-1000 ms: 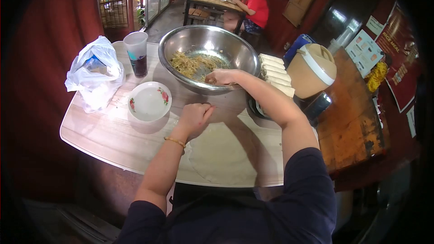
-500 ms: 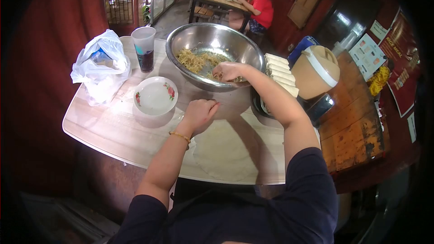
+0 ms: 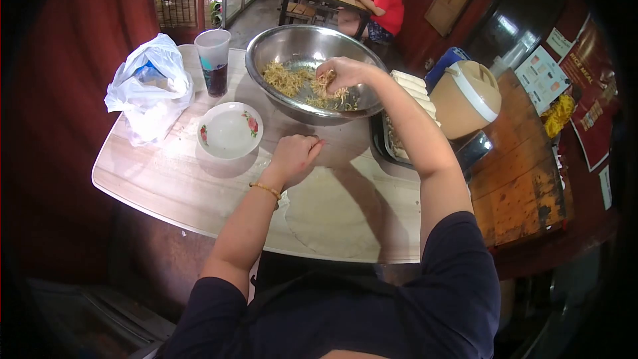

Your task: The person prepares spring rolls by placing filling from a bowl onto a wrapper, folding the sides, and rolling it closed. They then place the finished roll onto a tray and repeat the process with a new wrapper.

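Observation:
A large steel bowl (image 3: 266, 96) on the table holds a pale, stringy filling (image 3: 284, 81) that looks like bean sprouts. My right hand (image 3: 345, 73) is inside its rim, fingers closed around a clump of this filling, with strands hanging below. Nearer to me, my left hand (image 3: 297, 155) rests on the table with curled fingers; whatever they may hold is hidden. A thin round wrapper (image 3: 329, 216) lies flat on the table just to the right of my left forearm. White rolls (image 3: 409, 86) are stacked in a dark tray (image 3: 381, 143) beside the bowl, partly behind my right arm.
A white flowered bowl (image 3: 229, 133), a cup of dark drink (image 3: 214, 70) and a white plastic bag (image 3: 151, 90) stand on the left. To the right are a tan jug (image 3: 465, 100), a dark phone-like object (image 3: 474, 149) and a wooden table (image 3: 515, 179). People sit at a far table.
My right hand has risen from low in the steel bowl, bringing up a clump of the filling. My left hand has stayed at the same place on the table.

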`<control>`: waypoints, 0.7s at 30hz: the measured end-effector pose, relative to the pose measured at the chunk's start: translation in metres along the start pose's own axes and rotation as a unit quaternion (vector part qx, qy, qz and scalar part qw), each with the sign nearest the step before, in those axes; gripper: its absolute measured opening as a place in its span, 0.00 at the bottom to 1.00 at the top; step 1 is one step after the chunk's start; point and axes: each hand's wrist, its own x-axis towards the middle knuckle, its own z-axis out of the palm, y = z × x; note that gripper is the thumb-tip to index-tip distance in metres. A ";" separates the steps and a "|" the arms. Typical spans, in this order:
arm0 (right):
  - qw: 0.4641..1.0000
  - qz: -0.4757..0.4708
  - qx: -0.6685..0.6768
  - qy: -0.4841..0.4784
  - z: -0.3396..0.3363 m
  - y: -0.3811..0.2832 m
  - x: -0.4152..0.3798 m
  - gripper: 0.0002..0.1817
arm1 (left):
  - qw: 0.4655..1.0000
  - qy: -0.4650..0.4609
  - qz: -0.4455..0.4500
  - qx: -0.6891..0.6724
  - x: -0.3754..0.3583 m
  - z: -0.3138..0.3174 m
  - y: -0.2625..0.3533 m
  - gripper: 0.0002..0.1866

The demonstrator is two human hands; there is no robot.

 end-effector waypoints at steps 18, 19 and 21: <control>0.999 -0.005 -0.040 0.033 0.002 -0.016 -0.028 0.28 | 0.999 0.022 -0.035 0.002 -0.001 -0.007 -0.003 0.21; 0.998 -0.001 -0.038 0.046 -0.010 -0.023 -0.033 0.26 | 0.999 0.017 -0.031 0.000 -0.002 -0.006 -0.002 0.21; 0.996 -0.039 -0.038 0.068 -0.032 -0.035 -0.050 0.24 | 0.998 -0.008 -0.054 0.009 -0.001 -0.006 -0.004 0.20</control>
